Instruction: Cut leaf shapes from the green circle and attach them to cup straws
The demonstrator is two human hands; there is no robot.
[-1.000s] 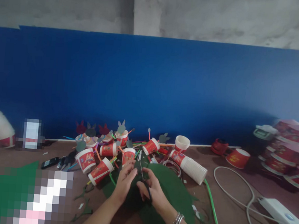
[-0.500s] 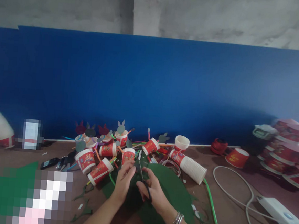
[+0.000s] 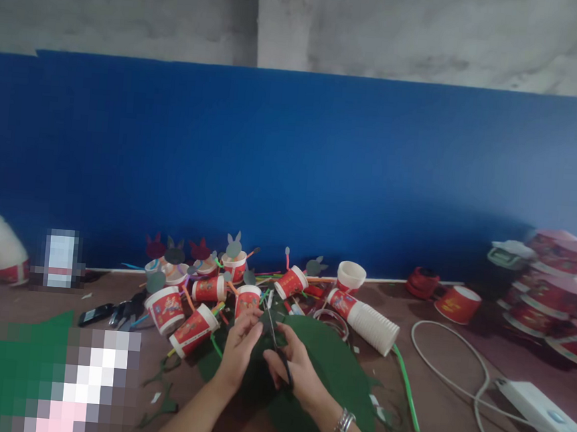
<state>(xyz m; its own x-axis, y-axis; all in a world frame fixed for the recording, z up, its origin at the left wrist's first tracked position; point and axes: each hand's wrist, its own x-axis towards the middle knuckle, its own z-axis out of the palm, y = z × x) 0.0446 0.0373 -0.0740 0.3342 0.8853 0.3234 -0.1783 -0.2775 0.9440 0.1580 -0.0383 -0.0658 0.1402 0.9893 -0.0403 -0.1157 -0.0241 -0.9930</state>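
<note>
My right hand is closed around the black handles of a pair of scissors. Their thin metal blades point away from me, between my two hands. Pinched in my left hand is a small dark green piece, felt or paper, lying against the blades; its outline is hard to make out. Beneath both hands spreads a larger dark green sheet with a curved edge. Just beyond my fingers stand and lie red-and-white paper cups, several with coloured pipe cleaners and rabbit-head cutouts.
A toppled stack of paper cups lies right of centre, beside a green pipe cleaner. Farther right are a white cable, a power strip and piled red cups. Green scraps and another green sheet lie left.
The scissor blades and my left fingers have shifted very slightly at the dark green piece. Both hands keep their grips, and everything around them is unchanged.
</note>
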